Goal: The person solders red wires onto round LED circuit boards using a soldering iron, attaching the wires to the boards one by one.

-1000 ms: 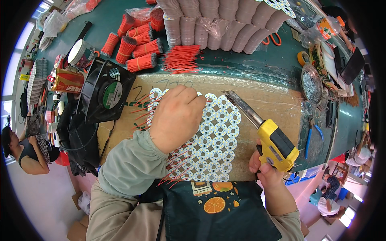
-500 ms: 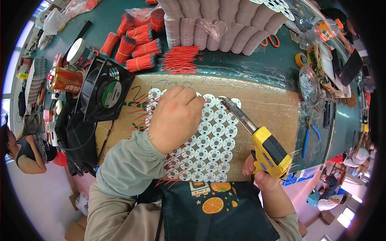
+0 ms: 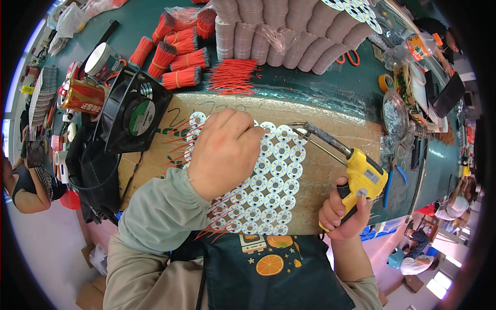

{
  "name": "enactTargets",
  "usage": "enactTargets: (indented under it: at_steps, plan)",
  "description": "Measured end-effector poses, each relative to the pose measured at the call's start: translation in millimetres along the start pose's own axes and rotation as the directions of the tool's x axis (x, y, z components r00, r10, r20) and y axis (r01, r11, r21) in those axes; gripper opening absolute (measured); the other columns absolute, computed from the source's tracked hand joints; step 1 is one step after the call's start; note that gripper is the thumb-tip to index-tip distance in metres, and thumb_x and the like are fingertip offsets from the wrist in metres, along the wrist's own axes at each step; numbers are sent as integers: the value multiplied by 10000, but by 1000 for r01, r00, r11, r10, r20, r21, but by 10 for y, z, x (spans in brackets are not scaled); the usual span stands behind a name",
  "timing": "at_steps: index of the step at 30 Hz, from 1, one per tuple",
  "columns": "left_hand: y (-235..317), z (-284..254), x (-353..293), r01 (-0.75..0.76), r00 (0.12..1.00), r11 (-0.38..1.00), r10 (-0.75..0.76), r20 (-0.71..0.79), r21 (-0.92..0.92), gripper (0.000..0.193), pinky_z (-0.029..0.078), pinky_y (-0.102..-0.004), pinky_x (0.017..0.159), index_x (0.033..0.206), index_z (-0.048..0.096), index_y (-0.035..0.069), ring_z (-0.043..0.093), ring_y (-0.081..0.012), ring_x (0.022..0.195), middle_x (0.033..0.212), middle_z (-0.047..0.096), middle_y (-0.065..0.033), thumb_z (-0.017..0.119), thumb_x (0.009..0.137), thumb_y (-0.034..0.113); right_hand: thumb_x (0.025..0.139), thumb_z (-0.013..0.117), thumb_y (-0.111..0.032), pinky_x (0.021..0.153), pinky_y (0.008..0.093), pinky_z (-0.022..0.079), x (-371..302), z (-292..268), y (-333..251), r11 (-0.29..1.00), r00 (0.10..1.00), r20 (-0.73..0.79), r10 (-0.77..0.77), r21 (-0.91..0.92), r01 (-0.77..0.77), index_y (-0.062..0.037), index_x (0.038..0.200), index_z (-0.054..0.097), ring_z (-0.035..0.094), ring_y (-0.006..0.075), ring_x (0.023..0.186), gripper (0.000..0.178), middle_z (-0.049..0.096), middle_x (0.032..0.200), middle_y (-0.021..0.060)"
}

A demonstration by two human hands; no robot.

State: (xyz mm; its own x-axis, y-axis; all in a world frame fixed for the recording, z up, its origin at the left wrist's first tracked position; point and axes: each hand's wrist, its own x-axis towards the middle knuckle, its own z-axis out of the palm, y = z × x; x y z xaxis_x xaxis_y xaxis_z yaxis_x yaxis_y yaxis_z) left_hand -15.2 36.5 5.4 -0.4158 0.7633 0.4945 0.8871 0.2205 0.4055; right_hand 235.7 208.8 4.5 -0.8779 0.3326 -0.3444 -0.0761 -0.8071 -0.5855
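Observation:
Round white LED boards (image 3: 276,184) lie in close rows on a brown board; red wires (image 3: 221,212) stick out from those on the left side. Over their upper part, my left hand (image 3: 225,150) is closed, fingertips pinched beside a board in the top rows. Whatever the pinch holds is hidden by the fingers. To the right, my right hand (image 3: 347,212) grips the handle of a yellow soldering gun (image 3: 366,174). Its metal barrel points up and left, the thin tip just above the upper right boards.
A black fan (image 3: 134,113) stands left of the brown board (image 3: 336,134). Behind lie loose red wires (image 3: 232,76), tied red bundles (image 3: 181,77) and tall stacks of round boards (image 3: 274,36). Blue-handled pliers (image 3: 390,181) and a metal dish (image 3: 395,116) are at the right.
The soldering gun has swung up and right in my right hand, its tip shifting right, and a thin rod below the barrel now shows. My left hand keeps nearly the same place over the boards.

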Motion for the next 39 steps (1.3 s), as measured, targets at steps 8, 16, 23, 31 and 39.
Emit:
enactTargets:
  at_steps: [8, 16, 23, 31, 39]
  plan:
    - [-6, -1, -2, -4, 1000, 1000, 4, -10, -11, 186, 470, -394, 715, 898, 680, 43, 576, -279, 810, 863, 582, -70, 735, 726, -1, 998, 509, -463, 409, 282, 360, 56, -40, -65, 927, 995, 30, 90, 363, -95, -56, 1269, 488, 382, 103, 448, 489, 430, 647, 4]
    - [-3, -3, 10, -19, 999, 999, 17, -41, -41, 215, 469, -393, 704, 921, 680, 43, 575, -284, 785, 848, 586, -77, 737, 721, -14, 1018, 446, -492, 464, 279, 404, 84, -137, -73, 859, 978, 189, 92, 482, -174, -36, 1318, 495, 442, 115, 531, 547, 452, 715, 13]
    - [-8, -11, 0, -33, 999, 999, 32, -43, -36, 232, 475, -389, 711, 934, 679, 42, 575, -283, 792, 842, 578, -80, 729, 715, -16, 1011, 495, -476, 451, 279, 400, 76, -129, -120, 811, 978, 173, 119, 551, -197, -44, 1254, 522, 443, 105, 513, 496, 457, 692, 6]
    - [-17, -7, 0, -23, 1000, 999, 22, -10, -27, 232, 478, -391, 725, 932, 680, 42, 571, -283, 798, 849, 574, -83, 717, 711, -16, 1013, 490, -528, 466, 276, 440, 102, -85, -155, 737, 968, 246, 51, 645, -203, -4, 1318, 503, 463, 109, 509, 606, 471, 711, 27]
    - [2, -4, 14, -11, 1000, 999, 11, -8, -37, 219, 477, -397, 718, 931, 681, 39, 571, -290, 792, 844, 579, -85, 715, 725, -25, 1012, 498, -526, 437, 256, 456, 95, -52, -195, 710, 975, 220, 37, 680, -180, 4, 1361, 481, 469, 110, 484, 634, 468, 697, 33]
